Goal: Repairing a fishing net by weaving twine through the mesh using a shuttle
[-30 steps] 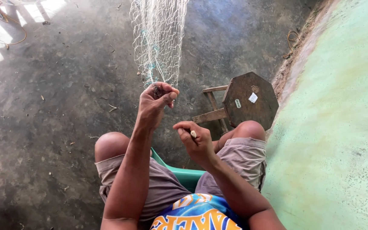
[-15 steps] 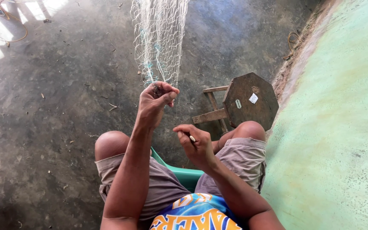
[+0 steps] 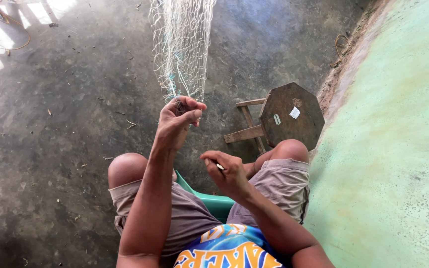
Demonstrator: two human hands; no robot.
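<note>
Fishing net [image 3: 182,44], one, hangs from above; its lower end is pinched in the closed fingers of the left hand [image 3: 177,124]. The right hand [image 3: 227,171], below, is curled around one small pale tool [image 3: 220,167]. One wooden stool [image 3: 286,116] lies tipped beside the knees

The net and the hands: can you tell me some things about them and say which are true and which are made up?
1. The left hand pinches the bottom of the whitish fishing net. True.
2. The right hand is flat on the floor. False: it is raised over the lap, closed on a small pale tool.
3. A wooden stool lies tipped on its side by the right knee. True.
4. The person sits on a red chair. False: the green seat shows between the legs.
5. The net lies in a heap on the ground. False: it hangs down from above.
</note>
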